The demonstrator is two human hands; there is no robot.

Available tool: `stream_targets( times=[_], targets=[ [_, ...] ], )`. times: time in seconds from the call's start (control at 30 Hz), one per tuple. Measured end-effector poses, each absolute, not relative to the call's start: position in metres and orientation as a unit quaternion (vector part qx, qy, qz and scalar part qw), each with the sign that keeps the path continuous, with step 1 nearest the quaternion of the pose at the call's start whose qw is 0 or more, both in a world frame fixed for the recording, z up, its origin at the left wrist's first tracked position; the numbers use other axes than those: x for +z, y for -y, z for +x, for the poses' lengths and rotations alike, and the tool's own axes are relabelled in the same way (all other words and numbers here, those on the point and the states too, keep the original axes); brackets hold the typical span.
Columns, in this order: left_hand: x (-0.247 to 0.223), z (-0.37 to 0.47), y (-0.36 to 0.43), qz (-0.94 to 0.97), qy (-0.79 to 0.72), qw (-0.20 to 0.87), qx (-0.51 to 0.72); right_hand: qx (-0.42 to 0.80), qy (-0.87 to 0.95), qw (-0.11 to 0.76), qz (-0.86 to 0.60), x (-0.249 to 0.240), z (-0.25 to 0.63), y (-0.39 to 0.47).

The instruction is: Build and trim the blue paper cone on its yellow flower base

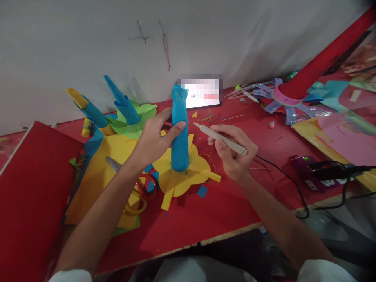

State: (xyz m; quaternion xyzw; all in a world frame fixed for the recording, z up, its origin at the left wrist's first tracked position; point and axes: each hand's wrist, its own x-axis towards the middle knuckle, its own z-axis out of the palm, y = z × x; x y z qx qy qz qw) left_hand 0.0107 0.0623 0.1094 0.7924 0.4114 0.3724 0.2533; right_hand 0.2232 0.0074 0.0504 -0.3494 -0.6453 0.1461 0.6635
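Note:
My left hand (155,137) is closed round a blue paper tube (179,145), its thumb across the front. The tube stands upright on a yellow flower-shaped paper base (176,184) with strips sticking out. In my right hand (235,150) is a white pen (220,138), its narrow tip pointing left toward the tube, a small gap away. Scissors (142,192) with red and yellow handles lie beneath my left forearm, on yellow paper sheets (96,176). Small blue paper scraps (202,191) lie around the base.
Behind my left hand stand blue paper tubes (129,111) on green and yellow bases, with a glue stick (86,127) nearby. A lit phone (202,94) leans on the wall. At right are a red cone (317,62), a purple box (304,168) and a black cable (296,192).

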Motion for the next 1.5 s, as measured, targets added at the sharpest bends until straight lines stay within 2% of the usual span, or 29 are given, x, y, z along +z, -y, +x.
stream_targets(
  times=[0.37, 0.77, 1.27, 1.5],
  targets=[
    [0.109, 0.011, -0.063, 0.793, -0.413, 0.25, 0.372, 0.081, 0.7, 0.636, -0.314, 0.053, 0.218, -0.008],
    [0.112, 0.011, -0.061, 0.795, -0.407, 0.246, 0.376, 0.092, 0.695, 0.623, -0.347, 0.051, 0.218, -0.006],
    [0.116, 0.013, -0.057, 0.794, -0.435, 0.232, 0.356, 0.09, 0.724, 0.603, -0.322, 0.05, 0.219, -0.007],
    [0.115, 0.013, -0.056, 0.79, -0.435, 0.241, 0.36, 0.083, 0.697, 0.621, -0.349, 0.051, 0.218, -0.007]
  ],
)
